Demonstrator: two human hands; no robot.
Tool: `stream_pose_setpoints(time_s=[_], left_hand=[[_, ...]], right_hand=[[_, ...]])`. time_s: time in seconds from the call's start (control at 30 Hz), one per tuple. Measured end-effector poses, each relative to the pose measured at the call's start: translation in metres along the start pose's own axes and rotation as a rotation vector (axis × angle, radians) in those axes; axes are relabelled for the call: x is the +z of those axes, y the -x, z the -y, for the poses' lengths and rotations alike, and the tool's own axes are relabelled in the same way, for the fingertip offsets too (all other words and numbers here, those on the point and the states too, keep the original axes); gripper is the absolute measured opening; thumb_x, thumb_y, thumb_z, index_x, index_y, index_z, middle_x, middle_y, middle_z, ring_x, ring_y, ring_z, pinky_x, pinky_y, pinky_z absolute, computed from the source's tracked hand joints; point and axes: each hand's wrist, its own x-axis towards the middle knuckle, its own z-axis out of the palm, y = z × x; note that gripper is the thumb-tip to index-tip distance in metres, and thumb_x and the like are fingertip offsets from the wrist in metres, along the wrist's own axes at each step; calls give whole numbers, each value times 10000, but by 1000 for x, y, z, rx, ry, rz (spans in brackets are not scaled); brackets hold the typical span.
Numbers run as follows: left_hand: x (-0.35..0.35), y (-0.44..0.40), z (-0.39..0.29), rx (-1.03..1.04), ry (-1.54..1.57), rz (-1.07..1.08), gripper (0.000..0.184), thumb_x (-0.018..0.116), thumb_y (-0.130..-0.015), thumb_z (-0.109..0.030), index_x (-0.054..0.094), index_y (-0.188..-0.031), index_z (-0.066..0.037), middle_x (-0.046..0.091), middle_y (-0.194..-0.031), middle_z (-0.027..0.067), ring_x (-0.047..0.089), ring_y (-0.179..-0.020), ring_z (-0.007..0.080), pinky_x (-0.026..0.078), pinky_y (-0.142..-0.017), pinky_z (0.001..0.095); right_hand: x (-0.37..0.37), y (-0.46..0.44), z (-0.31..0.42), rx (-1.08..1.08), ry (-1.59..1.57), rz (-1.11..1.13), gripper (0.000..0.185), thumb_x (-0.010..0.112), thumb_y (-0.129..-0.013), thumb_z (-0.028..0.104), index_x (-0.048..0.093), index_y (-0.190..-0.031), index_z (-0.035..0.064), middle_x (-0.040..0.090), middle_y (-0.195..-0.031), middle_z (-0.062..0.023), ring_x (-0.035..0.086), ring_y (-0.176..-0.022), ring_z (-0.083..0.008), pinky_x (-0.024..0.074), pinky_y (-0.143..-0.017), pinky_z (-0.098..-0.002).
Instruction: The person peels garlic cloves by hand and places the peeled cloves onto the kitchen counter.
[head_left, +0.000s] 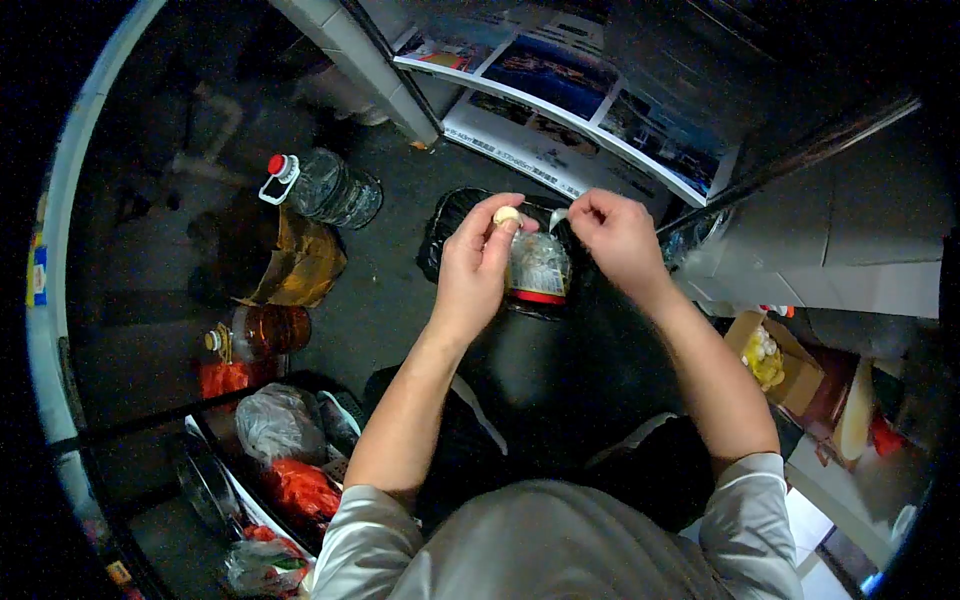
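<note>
Left hand (473, 262) pinches small round cream-coloured clove (507, 215) over black bag-lined bin (434, 243); clove's long axis unclear. Right hand (617, 240), fingertips pinching thin whitish flake (558, 217), is farther: clove lies to its left, apart.

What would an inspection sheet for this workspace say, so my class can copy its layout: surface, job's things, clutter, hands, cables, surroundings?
Surface: dark floor; too dim to judge its condition.
Job's things: pale round piece, possibly garlic; pale sliver; clear container with a red band, black plastic around it.
Clutter: red-capped bottle, brown bag and amber bottle at left; grey plastic bag and red bag lower left; open cardboard box at right.
Hands: left hand pinches the round piece; right hand pinches the sliver.
Cables: nothing seen.
Surroundings: dim; picture panels ahead.
</note>
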Motion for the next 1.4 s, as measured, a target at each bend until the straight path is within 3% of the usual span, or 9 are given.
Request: stream_pose_setpoints(time_s=[0.07,0.17,0.27,0.37,0.5,0.6,0.67,1.3,1.4], left_hand=[[-1,0,-6,-107,104,24,291,488,-1004,-81,559,-1286,-62,681,-983,20,585,-764,79,473,-681,228],[-1,-1,-5,-148,181,12,296,490,-1000,-69,553,-1290,-69,672,-970,27,566,-769,68,450,-690,206],[3,1,-4,-99,313,-24,315,511,-992,-69,546,-1306,-74,669,-976,28,579,-812,76,457,-714,209],[1,0,6,-65,197,6,295,537,-984,-75,572,-1277,-64,666,-970,26,595,-858,83,476,-737,225],[-1,0,6,-56,25,-9,305,563,-968,-82,595,-1269,-51,668,-986,25,604,-937,96,491,-797,247],[2,1,-4,-26,-173,-2,331,569,-956,-81,600,-1284,-47,682,-1052,59,629,-978,140,507,-824,275],[5,2,2,117,-253,14,353,559,-942,-87,584,-1292,-47,661,-1115,177,653,-1002,309,501,-866,357],[6,8,-1,265,-648,88,207,548,-950,-107,600,-1144,-59,630,-970,158,642,-836,385,532,-703,448],[6,9,-5,254,-651,106,207,542,-954,-108,597,-1145,-52,628,-970,163,642,-850,388,531,-712,450]], right_hand=[[10,4,-14,-40,82,64,190,618,-842,227,696,-818,55,678,-782,-184,668,-709,-369,524,-653,-462],[24,11,-25,-169,445,230,207,585,-872,230,687,-848,52,682,-832,-188,680,-807,-365,538,-723,-483],[37,12,-45,-352,397,85,130,603,-880,131,689,-909,38,685,-871,-156,654,-835,-376,515,-750,-475],[23,10,-23,-255,522,161,123,610,-878,108,692,-929,33,687,-937,-153,659,-889,-345,518,-768,-431],[9,9,16,-265,88,52,118,637,-870,104,697,-947,37,684,-930,-148,665,-879,-321,519,-759,-384],[2,7,33,-470,-42,-68,118,626,-867,142,686,-918,54,660,-864,-138,653,-816,-340,526,-725,-419],[2,6,34,-606,8,-60,117,630,-862,122,678,-942,51,657,-847,-135,645,-805,-344,523,-713,-423],[6,11,27,-617,287,1,128,567,-867,117,646,-797,45,672,-783,-154,671,-721,-354,557,-659,-452],[7,13,26,-527,243,-4,99,645,-839,98,679,-858,7,672,-806,-183,662,-731,-353,531,-660,-421]])
